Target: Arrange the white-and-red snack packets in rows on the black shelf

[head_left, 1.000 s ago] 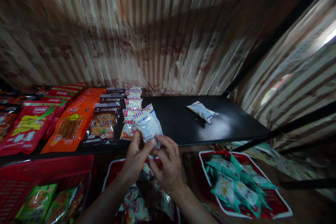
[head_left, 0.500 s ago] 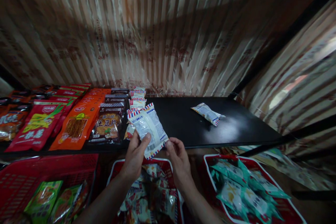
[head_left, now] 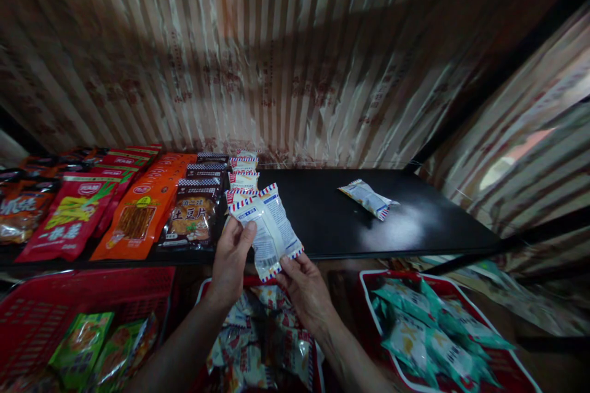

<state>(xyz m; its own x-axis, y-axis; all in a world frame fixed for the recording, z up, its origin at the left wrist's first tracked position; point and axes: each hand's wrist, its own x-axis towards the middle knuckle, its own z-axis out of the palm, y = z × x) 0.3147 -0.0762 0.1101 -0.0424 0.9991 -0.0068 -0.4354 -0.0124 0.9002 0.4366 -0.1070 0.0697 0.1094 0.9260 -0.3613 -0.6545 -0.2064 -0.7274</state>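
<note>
A white snack packet (head_left: pixel 270 230) with red and blue striped ends is held in front of the shelf's front edge, its printed back facing me. My left hand (head_left: pixel 233 252) pinches its left side, thumb on top. At the lower right corner, my right hand (head_left: pixel 302 285) grips the striped end between thumb and fingers. Just behind stands a row of matching packets (head_left: pixel 244 179) on the black shelf, partly hidden by the held one. Another such packet (head_left: pixel 367 198) lies alone farther right on the shelf. Below my hands is a red basket (head_left: pixel 318 353) full of similar packets.
Dark brown packets (head_left: pixel 196 209), an orange packet (head_left: pixel 133 215) and red packets (head_left: pixel 76 215) stand on the shelf (head_left: pixel 322 215) at left. A right-hand basket (head_left: pixel 369 295) holds teal packets (head_left: pixel 415 331); a left-hand basket (head_left: pixel 115 285) holds green packets (head_left: pixel 83 344). Striped sheeting (head_left: pixel 295 73) hangs behind.
My right hand has moved left and closed on the packet's lower corner. My left hand has shifted slightly up along its side. The packet has turned slightly.
</note>
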